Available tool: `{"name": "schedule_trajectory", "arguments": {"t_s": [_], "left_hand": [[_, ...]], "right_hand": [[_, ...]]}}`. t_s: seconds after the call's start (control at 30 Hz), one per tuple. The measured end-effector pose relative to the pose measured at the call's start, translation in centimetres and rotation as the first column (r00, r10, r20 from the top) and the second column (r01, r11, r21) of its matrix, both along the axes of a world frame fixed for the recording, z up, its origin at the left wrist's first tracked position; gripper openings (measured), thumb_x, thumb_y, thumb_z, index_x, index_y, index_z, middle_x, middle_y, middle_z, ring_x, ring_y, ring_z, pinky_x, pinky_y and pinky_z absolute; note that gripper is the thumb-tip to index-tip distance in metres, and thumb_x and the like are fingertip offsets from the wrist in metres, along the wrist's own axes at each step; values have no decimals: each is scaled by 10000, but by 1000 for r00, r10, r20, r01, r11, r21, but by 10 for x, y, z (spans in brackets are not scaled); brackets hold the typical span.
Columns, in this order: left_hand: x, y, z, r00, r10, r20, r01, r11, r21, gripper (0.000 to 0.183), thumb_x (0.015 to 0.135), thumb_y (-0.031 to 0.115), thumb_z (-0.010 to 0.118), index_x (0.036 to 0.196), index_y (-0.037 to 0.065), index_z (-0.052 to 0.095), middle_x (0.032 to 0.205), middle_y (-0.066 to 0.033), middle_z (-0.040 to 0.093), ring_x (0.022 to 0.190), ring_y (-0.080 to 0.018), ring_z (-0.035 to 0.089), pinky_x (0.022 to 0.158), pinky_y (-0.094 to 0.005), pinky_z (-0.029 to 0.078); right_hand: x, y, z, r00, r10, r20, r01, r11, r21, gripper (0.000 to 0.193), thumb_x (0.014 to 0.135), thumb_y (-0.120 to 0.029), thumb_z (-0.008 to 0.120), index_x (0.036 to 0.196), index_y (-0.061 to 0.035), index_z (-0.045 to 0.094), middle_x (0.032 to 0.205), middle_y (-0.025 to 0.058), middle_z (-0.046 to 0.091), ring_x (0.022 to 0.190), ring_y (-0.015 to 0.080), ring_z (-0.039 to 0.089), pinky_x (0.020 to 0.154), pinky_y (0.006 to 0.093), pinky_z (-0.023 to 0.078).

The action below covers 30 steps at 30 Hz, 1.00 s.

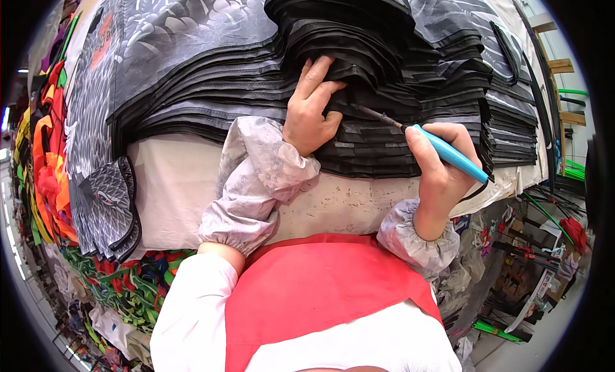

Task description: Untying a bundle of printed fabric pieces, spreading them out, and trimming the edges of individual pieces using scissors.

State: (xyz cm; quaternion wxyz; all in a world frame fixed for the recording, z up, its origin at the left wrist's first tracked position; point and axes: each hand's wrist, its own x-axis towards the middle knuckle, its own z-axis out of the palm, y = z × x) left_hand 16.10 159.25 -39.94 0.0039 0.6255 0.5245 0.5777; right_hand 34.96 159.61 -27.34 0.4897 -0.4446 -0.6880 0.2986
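Note:
My right hand (445,161) is closed around the blue handle of a soldering iron (451,155), whose thin dark tip points left at the edges of the layered cloth. A dark cord trails from the handle's lower end. Across from it, my left hand (312,109) reaches into the folds, bent fingers holding the layers and thumb near the tip. The fabric stack (384,141) is black and grey, with many layered edges running across the table. Above my left hand, part of the fabric is folded back in a thick black mound (346,26).
Under the stack, a stained off-white cloth (346,209) covers the table. Grey feather-patterned fabric (106,199) hangs over the left edge. Colourful cloth (51,173) is heaped at far left, with green and red scraps (122,289) below. Wooden pieces (561,66) and green rods (496,331) are at right.

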Motion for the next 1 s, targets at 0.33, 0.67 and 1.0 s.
{"name": "schedule_trajectory", "arguments": {"t_s": [0.33, 0.67, 1.0], "left_hand": [[0, -1, -2, 999, 4, 37, -4, 1000, 9, 420, 565, -100, 570, 973, -42, 648, 1319, -259, 531, 1251, -405, 502, 1103, -505, 362], [-1, -2, -3, 1000, -2, 30, 2, 1000, -2, 417, 580, -98, 559, 982, -43, 657, 1359, -258, 508, 1279, -433, 477, 1086, -454, 382], [-1, -1, -3, 1000, -5, 29, 5, 1000, 16, 416, 574, -96, 565, 979, -42, 643, 1326, -261, 523, 1255, -411, 496, 1102, -502, 363]], "right_hand": [[-5, 2, -8, 1000, 13, -4, -13, 1000, -10, 157, 726, -6, 804, 788, 8, 660, 631, -10, 605, 552, 34, 501, 510, 174, 381], [-3, -1, -7, 999, -31, -27, 32, 999, 42, 161, 722, -11, 804, 784, 10, 657, 651, 21, 636, 565, 48, 546, 527, 176, 411], [5, -7, -6, 1000, 1, 4, -1, 1000, 17, 163, 721, -12, 803, 789, 13, 657, 646, 34, 644, 549, 59, 554, 522, 182, 423]]}}
